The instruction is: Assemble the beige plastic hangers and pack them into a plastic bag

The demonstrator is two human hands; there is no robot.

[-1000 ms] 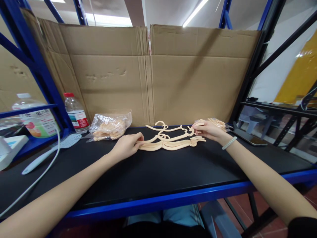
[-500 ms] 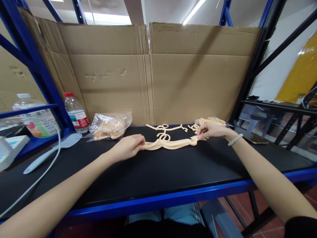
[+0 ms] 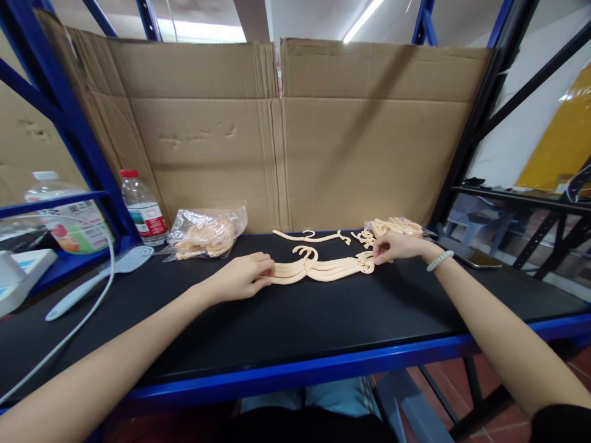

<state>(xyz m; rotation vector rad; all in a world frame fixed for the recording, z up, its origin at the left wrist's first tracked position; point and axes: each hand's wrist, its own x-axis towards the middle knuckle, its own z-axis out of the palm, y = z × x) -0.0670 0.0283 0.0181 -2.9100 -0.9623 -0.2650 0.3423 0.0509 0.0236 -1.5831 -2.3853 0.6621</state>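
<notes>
**Two bare hands hold a stack of cream-coloured hangers at its two ends on a black tabletop.**

The stack of hangers [image 3: 332, 269] lies flat near the back of the table, curved hooks pointing away from the wearer, small looped parts bunched at its right end. Just behind it is a single hanger [image 3: 318, 239], with small cream pieces [image 3: 364, 239] to its right.

The table [image 3: 300, 332] is smooth and black with a blue front edge. Brown cardboard [image 3: 369, 141] stands upright along its back, between blue and dark metal posts. Beyond are a lit ceiling tube [image 3: 364, 21], a yellow sheet [image 3: 554, 141] at right, and red floor tiles [image 3: 498, 381] below.

To the left sit a clear bag [image 3: 210, 234] of cream pieces, a red-capped bottle [image 3: 146, 212], a pale hairbrush [image 3: 132, 259], a white cable [image 3: 95, 301] crossing its handle, and a large white-capped jug [image 3: 74, 224]. Behind the right hand is another filled bag [image 3: 399, 226]; a phone [image 3: 480, 258] lies farther right. The table in front of the stack is bare.

Both forearms reach forward from the lower corners. The left hand [image 3: 244, 275], palm down, has its fingers and thumb closed on the stack's left end. The right hand [image 3: 397, 247], wearing a pale beaded bracelet [image 3: 440, 260], pinches the right end; its exact contact is too small to make out.
</notes>
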